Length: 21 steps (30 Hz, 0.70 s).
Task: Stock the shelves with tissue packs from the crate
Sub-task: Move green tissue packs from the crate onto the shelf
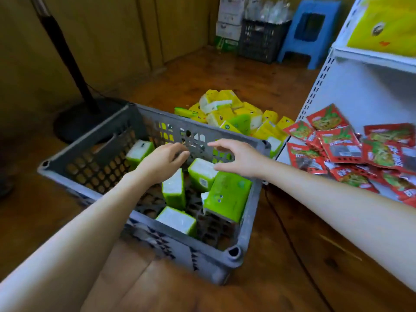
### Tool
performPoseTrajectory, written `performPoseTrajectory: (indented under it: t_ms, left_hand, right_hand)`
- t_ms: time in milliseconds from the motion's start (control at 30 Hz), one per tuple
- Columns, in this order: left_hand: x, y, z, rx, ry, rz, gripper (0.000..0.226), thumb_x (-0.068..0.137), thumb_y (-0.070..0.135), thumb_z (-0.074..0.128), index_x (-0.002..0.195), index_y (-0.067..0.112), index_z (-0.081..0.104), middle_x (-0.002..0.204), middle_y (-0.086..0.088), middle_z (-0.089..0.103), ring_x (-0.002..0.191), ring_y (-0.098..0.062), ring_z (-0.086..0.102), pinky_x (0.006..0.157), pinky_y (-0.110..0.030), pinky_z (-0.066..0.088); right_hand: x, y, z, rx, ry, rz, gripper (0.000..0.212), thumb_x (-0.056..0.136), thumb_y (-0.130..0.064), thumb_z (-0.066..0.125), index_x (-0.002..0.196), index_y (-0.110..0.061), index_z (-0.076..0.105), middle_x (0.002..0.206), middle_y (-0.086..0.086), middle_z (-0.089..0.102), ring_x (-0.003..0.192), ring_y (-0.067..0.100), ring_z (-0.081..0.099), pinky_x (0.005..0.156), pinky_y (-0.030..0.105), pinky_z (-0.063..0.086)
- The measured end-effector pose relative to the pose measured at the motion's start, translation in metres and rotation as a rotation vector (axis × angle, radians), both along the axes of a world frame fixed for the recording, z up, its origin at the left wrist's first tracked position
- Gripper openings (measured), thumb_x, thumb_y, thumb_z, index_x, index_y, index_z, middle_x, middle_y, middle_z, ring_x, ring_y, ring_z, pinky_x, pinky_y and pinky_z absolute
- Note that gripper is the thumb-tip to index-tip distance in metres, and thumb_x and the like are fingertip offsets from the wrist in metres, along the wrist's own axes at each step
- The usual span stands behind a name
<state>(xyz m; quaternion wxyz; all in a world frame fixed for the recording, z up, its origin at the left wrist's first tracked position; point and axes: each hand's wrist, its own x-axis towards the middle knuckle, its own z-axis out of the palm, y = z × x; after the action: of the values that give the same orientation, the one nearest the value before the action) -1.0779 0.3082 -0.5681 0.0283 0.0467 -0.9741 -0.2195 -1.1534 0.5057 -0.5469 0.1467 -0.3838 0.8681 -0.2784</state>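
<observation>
**Both hands over the crate, neither gripping a pack**

A grey crate (pixel 144 235) stands on the wooden floor (pixel 281 266). Green tissue packs lie loose inside it. One pack (pixel 176 220) lies by the crate's near wall and another (pixel 174 191) stands on end in the middle. A larger pack (pixel 227 194) leans against the right wall, and one (pixel 139 150) lies toward the far left corner.

The left hand (pixel 165 162) hangs over the middle of the crate, fingers loosely curled and holding nothing. The right hand (pixel 236 158) is spread wide, its thumb just at the top of a tilted pack (pixel 201 174) near the far wall. I cannot tell whether they touch.

Beyond the crate's far wall a heap of yellow and green packs (pixel 236 115) lies on the floor. To the right a white shelf unit (pixel 360 91) carries red snack packets (pixel 351 152) on its lower shelf. A fan stand's base (pixel 85 118) sits left. Against the far wall are a black crate (pixel 261 39) and a blue stool (pixel 313 30).
</observation>
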Motion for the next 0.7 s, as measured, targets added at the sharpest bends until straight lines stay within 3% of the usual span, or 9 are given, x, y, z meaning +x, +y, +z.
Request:
performPoseTrajectory:
  t_ms: [167,300,433,567,700]
  left_hand:
    - [0.009,-0.012,-0.043,-0.049,-0.13,0.242,0.043,0.099,0.044,0.031,0.131,0.02,0.047,0.131,-0.007,0.049,0.123,-0.026,0.044,0.092,-0.038,0.04]
    - [0.009,-0.012,-0.046,0.027,-0.174,0.23,0.05,0.098,0.05,0.026,0.138,0.023,0.04,0.138,-0.006,0.043,0.128,-0.025,0.04,0.097,-0.039,0.037]
    - [0.008,-0.004,-0.047,0.04,-0.225,0.208,0.05,0.099,0.049,0.022,0.136,0.023,0.042,0.134,-0.008,0.046,0.127,-0.026,0.04,0.097,-0.04,0.037]
    - [0.009,-0.012,-0.046,0.157,-0.178,0.328,0.051,0.099,0.048,0.02,0.132,0.02,0.045,0.13,-0.009,0.049,0.125,-0.027,0.041,0.095,-0.042,0.035]
    - [0.011,-0.016,-0.046,0.206,-0.175,0.366,0.052,0.099,0.048,0.018,0.129,0.017,0.046,0.129,-0.011,0.049,0.124,-0.028,0.042,0.096,-0.042,0.035]
  right_hand:
    - [-0.019,-0.031,-0.032,0.311,0.002,0.062,0.058,0.084,-0.029,0.067,0.136,-0.024,0.042,0.138,0.004,0.045,0.128,0.021,0.041,0.097,0.029,0.035]
    - [-0.035,-0.038,-0.047,0.496,-0.069,0.11,0.066,0.078,-0.036,0.072,0.136,-0.03,0.043,0.143,0.004,0.037,0.133,0.023,0.033,0.107,0.036,0.031]
    - [-0.046,-0.035,-0.061,0.655,-0.066,0.103,0.049,0.081,-0.024,0.071,0.127,-0.029,0.055,0.145,0.004,0.039,0.133,0.026,0.037,0.106,0.038,0.034]
    - [-0.046,-0.035,-0.063,0.659,-0.003,0.007,0.044,0.083,-0.017,0.067,0.125,-0.026,0.059,0.144,0.004,0.043,0.128,0.024,0.043,0.098,0.031,0.041]
    - [-0.045,-0.037,-0.065,0.571,0.007,-0.049,0.027,0.083,-0.01,0.067,0.108,-0.017,0.07,0.118,0.005,0.065,0.104,0.017,0.061,0.088,0.031,0.049]
